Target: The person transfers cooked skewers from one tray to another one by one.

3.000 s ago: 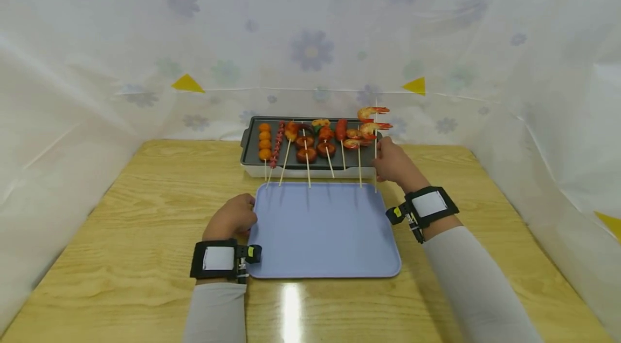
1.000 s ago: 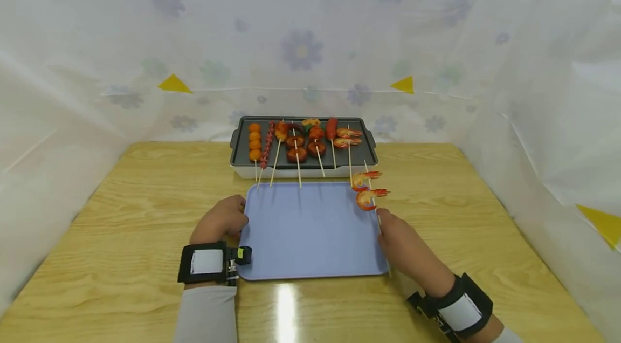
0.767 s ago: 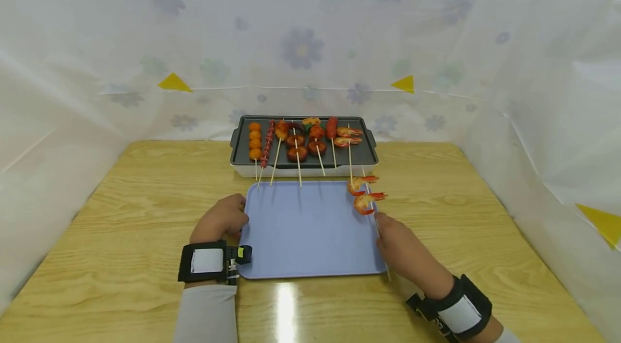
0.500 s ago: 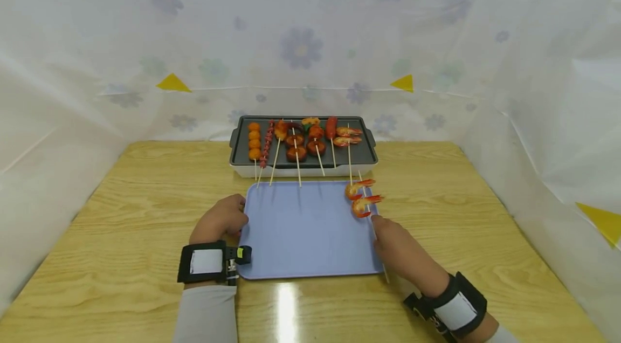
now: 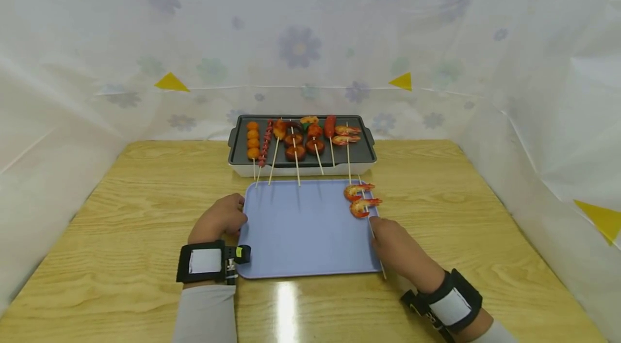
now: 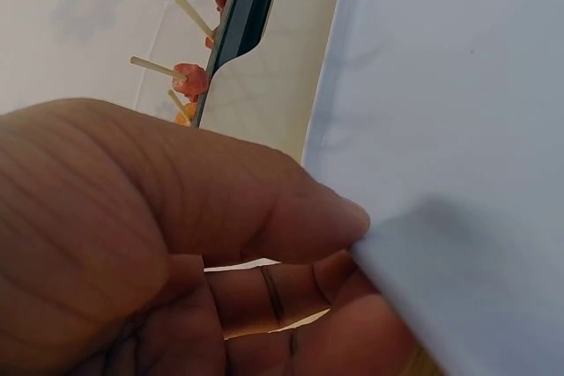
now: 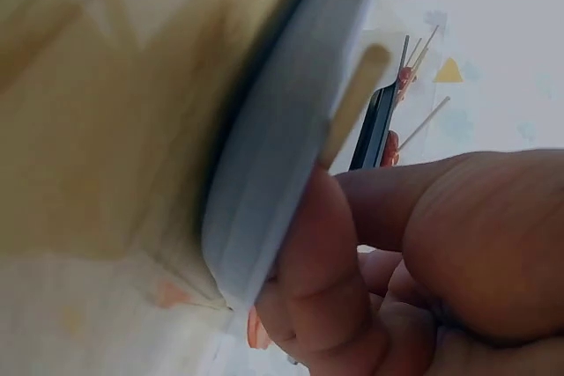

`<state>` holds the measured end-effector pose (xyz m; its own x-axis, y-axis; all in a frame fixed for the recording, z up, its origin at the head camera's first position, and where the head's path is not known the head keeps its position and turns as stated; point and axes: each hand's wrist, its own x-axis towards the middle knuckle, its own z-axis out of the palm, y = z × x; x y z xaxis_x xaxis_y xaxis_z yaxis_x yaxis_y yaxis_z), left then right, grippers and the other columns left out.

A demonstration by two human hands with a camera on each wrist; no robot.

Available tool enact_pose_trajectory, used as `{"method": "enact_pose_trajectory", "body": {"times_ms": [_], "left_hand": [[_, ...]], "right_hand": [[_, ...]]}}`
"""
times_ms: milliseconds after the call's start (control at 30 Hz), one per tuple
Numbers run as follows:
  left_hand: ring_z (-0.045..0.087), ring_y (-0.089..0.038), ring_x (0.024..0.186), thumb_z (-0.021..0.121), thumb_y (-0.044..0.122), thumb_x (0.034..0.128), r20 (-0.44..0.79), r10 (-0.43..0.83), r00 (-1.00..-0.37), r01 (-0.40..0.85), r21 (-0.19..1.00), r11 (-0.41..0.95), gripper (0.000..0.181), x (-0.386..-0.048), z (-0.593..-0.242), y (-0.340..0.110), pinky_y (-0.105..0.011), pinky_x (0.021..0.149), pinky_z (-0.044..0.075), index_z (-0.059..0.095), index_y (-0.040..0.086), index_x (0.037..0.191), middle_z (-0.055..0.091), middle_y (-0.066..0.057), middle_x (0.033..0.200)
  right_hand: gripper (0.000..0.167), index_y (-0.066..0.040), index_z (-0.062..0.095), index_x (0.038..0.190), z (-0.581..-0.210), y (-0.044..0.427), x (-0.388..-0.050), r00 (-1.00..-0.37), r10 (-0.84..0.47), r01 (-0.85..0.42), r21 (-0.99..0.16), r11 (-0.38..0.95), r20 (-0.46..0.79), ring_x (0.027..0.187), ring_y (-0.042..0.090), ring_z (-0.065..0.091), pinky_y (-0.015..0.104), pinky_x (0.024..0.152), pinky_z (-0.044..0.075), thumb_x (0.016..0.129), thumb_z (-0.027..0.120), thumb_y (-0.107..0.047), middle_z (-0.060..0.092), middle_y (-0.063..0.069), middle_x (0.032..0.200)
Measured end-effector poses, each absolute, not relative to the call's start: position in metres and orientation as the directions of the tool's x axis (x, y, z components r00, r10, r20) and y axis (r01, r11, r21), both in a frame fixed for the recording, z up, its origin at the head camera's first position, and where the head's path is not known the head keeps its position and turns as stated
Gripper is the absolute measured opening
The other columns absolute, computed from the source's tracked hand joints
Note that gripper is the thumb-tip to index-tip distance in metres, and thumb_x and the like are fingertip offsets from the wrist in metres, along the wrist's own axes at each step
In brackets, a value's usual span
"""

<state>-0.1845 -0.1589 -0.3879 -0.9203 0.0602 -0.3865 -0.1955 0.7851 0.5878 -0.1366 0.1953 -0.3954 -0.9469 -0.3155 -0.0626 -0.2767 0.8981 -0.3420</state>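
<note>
Fingers of the left hand (image 5: 220, 219) pinch the blue tray (image 5: 305, 235) by its edge; those of the right hand (image 5: 400, 248) grip the shrimp skewer (image 5: 359, 208), perhaps touching the tray's rim too, both shrimps (image 5: 353, 192) just beyond them, the grill pan (image 5: 240, 146) farther ahead

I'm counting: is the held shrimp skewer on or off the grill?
Off: the right hand holds the shrimp skewer at the right edge of the tray.
</note>
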Motion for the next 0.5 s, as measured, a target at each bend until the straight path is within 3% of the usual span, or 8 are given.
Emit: {"method": "enact_pose_trajectory", "body": {"times_ms": [100,200,367,500], "left_hand": [[0.062,-0.023,0.068,0.053,-0.001,0.0843,-0.371,0.071,-0.926,-0.179,0.595,0.783,0.051,-0.1841,-0.3885,-0.1596,-0.033,0.061,0.051,0.046,-0.012,0.134,0.061,-0.021,0.107],[0.063,-0.023,0.068,0.052,-0.001,0.0839,-0.367,0.076,-0.927,-0.173,0.598,0.783,0.050,-0.1844,-0.3894,-0.1599,-0.034,0.060,0.051,0.047,-0.011,0.132,0.062,-0.020,0.103],[0.063,-0.023,0.068,0.052,-0.001,0.0846,-0.378,0.068,-0.923,-0.185,0.593,0.784,0.049,-0.1845,-0.3897,-0.1592,-0.033,0.060,0.051,0.047,-0.010,0.133,0.062,-0.018,0.102],[0.063,-0.023,0.069,0.052,-0.001,0.0842,-0.379,0.071,-0.923,-0.185,0.596,0.781,0.051,-0.1835,-0.3887,-0.1583,-0.033,0.061,0.051,0.047,-0.011,0.134,0.062,-0.019,0.102]], "right_hand": [[0.010,0.000,0.058,0.085,-0.3945,0.1954,-0.1362,-0.950,-0.307,-0.274,-0.320,0.907,-0.057,0.060,0.017,0.046,0.032,0.053,0.039,0.087,0.067,0.000,0.048,0.003,0.067],[0.018,-0.001,0.060,0.090,-0.3934,0.1956,-0.1349,-0.955,-0.295,-0.274,-0.260,0.926,-0.042,0.061,0.016,0.047,0.033,0.054,0.040,0.087,0.073,-0.013,0.050,0.003,0.069],[0.040,0.004,0.063,0.112,-0.3926,0.1973,-0.1323,-0.948,-0.316,-0.318,-0.139,0.938,0.036,0.079,0.024,0.059,0.041,0.068,0.051,0.088,0.074,-0.025,0.060,0.012,0.092],[0.044,0.004,0.062,0.117,-0.3946,0.1988,-0.1315,-0.914,-0.375,-0.393,-0.110,0.913,0.152,0.100,0.033,0.060,0.046,0.084,0.052,0.086,0.076,-0.024,0.060,0.018,0.110]]}}
